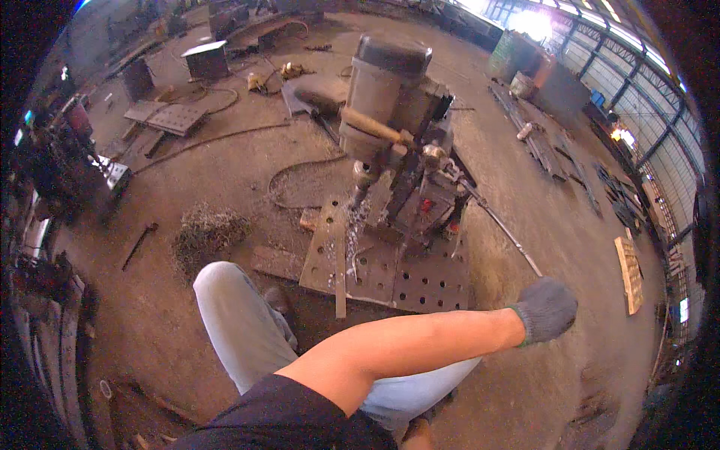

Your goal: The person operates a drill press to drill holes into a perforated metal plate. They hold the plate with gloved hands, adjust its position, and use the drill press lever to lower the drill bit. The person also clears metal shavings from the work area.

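Note:
My left arm crosses over my knees to the right. Its hand, in a dark grey knit glove (548, 310), is closed round the lower end of a long metal feed lever (504, 227). The lever runs up to the hub of a drill press with a magnetic base (388, 97), which has a wooden-looking side handle (375, 125). Under the motor, the drill chuck (364, 177) sits above a steel plate with rows of holes (375, 281). Pale shavings lie around the bit. A narrow flat bar (340, 270) rests across the plate. My right hand does not show.
A heap of metal shavings (208, 231) lies left of the plate, with a hammer-like tool (139, 244) beyond it. A cable (274, 187) loops behind the drill. Another drilled plate (166, 116) lies far left. Steel bars (536, 142) and a wooden pallet (628, 274) are at right.

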`<state>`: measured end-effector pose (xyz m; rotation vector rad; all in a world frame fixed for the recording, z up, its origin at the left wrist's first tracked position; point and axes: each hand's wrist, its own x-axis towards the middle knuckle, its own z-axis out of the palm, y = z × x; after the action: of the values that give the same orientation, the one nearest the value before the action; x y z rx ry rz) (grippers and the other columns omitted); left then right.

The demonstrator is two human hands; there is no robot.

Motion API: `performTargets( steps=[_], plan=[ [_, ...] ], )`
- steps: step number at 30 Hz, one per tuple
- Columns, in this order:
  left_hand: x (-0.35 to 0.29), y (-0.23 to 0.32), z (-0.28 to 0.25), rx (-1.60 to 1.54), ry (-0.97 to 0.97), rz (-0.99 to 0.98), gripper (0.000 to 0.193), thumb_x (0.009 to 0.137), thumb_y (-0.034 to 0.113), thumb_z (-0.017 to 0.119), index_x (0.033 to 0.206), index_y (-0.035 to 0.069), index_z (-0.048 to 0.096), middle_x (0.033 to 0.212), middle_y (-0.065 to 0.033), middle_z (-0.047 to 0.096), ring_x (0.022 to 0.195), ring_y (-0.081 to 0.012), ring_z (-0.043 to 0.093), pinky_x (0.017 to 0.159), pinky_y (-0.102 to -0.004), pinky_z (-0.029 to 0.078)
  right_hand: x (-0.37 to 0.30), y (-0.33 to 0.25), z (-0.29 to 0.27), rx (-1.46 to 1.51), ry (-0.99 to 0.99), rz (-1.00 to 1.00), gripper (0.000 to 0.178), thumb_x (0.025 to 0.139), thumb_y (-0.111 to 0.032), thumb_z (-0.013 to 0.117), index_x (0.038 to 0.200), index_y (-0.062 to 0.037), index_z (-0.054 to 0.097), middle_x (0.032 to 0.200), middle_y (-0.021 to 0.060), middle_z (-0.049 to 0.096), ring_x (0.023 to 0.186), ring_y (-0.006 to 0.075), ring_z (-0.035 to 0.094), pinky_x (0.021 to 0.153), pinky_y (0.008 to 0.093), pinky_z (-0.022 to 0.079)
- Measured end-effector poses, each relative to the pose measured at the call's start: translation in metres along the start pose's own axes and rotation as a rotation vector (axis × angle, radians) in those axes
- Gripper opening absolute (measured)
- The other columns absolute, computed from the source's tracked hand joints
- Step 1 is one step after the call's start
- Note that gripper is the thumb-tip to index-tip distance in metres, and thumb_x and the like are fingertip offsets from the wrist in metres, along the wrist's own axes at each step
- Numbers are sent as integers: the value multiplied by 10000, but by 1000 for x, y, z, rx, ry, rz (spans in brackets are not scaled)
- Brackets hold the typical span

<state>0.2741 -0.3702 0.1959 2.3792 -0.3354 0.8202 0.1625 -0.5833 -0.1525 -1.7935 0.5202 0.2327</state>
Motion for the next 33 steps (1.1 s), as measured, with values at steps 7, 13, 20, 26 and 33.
performTargets(
  steps=[7, 13, 20, 26, 33],
  plan=[
    [-60, -41, 67, -97, -150, -250, 137, 766, 143, 643, 781, 40, 732, 772, -193, 711, 705, -388, 709, 599, -500, 555, -4, 24, -21, -61, -45, 55, 559, 972, -343, 590, 1390, -11, 424, 1164, 144, 542, 1061, 279, 543, 880, 435, 438],
    [-121, -63, 72, -26, -370, -372, 190, 800, 150, 637, 893, 49, 769, 851, -177, 737, 808, -349, 735, 678, -468, 582, -11, 33, -41, -87, -33, 101, 564, 981, -329, 575, 1407, -1, 404, 1224, 154, 509, 1117, 286, 512, 928, 434, 411],
    [-209, -122, 107, -45, -298, -631, 216, 850, 186, 607, 885, 34, 756, 849, -165, 737, 758, -351, 729, 656, -455, 586, -16, 30, -37, -123, -70, 104, 570, 992, -312, 558, 1427, 11, 381, 1293, 165, 472, 1182, 293, 476, 983, 433, 380],
    [-310, -187, 88, -13, -285, -926, 359, 907, 352, 605, 910, 19, 739, 843, -155, 737, 808, -331, 731, 713, -472, 569, -16, 31, -38, -134, -87, 120, 575, 1001, -297, 543, 1444, 21, 361, 1352, 175, 439, 1239, 300, 445, 1030, 432, 352],
    [-387, -273, 5, 268, -304, -1095, 231, 820, 230, 660, 863, 22, 749, 765, -166, 702, 770, -336, 713, 659, -497, 546, -19, 34, -61, -157, -19, 140, 581, 1012, -281, 526, 1464, 32, 338, 1421, 186, 401, 1304, 307, 409, 1086, 431, 321]
  ],
)
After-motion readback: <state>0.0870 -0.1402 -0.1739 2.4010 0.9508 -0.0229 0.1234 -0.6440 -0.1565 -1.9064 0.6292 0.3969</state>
